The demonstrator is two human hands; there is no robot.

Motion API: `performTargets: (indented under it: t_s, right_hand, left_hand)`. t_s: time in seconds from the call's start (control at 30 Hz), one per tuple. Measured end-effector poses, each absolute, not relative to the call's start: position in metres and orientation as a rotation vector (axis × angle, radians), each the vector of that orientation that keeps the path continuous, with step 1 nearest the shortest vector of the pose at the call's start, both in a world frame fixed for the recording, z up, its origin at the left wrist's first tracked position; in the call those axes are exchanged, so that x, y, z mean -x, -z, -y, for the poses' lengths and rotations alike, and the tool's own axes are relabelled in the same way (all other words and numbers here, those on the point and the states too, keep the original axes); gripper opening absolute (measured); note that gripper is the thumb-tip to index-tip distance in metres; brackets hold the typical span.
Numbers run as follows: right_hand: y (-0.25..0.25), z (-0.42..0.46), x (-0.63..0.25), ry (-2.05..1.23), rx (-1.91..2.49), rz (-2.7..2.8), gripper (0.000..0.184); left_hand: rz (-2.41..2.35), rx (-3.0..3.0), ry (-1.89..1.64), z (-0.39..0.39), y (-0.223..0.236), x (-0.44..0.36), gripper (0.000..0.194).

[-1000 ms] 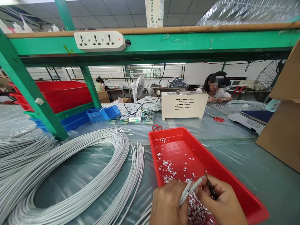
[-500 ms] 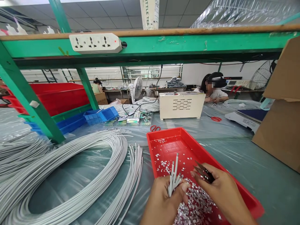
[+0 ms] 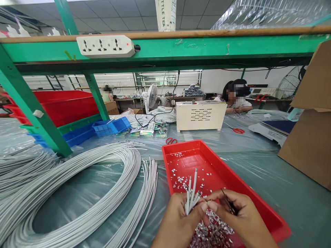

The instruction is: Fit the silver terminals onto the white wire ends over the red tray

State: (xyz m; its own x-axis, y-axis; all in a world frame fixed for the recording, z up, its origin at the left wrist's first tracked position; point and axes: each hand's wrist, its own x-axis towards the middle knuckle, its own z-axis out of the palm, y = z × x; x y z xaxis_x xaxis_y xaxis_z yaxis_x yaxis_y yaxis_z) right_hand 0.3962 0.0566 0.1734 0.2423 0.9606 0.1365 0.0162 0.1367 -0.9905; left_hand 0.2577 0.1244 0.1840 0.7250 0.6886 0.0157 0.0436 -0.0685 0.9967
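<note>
Several short white cables (image 3: 191, 196) stick up out of my left hand (image 3: 181, 218), which is closed around them with the stripped-looking ends pointing up. My right hand (image 3: 236, 213) keeps a dark pointed tool (image 3: 229, 203) tucked in the palm, like small snips; its exact kind is unclear. The right thumb and forefinger are pinched together at the left thumb tip. Whatever is between the fingertips is too small to make out. Both hands are over the red tray (image 3: 258, 196), where many shiny silver scraps (image 3: 212, 229) lie.
Coils of white cable (image 3: 129, 165) cover the left of the table. A cream metal box (image 3: 200, 116), red-handled scissors (image 3: 171, 141) and small blue bins (image 3: 111, 126) are behind the tray. Cardboard (image 3: 307, 148) stands at right. Another person (image 3: 236, 98) sits across.
My right hand has moved left and its fingertips now meet those of my left hand. The dark tool has turned back into the right palm. My left hand still holds the cables.
</note>
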Motion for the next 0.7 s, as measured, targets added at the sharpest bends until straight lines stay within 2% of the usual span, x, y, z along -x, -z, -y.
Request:
performTargets:
  t_s: [0.2,0.5,0.7]
  right_hand:
    - [-0.174,-0.055,-0.396,-0.911,1.209,1.137,0.011]
    - [-0.16,-0.06,-0.404,-0.99,1.257,1.046,0.03]
    - [-0.18,-0.051,-0.393,-0.786,1.373,1.126,0.024]
  left_hand:
    - [-0.64,-1.493,-0.629,-0.122,-0.185,-0.258,0.04]
    - [-0.707,-1.402,-0.699,-0.122,-0.178,-0.258,0.024]
    - [-0.718,-1.305,-0.646,-0.123,-0.175,-0.247,0.03]
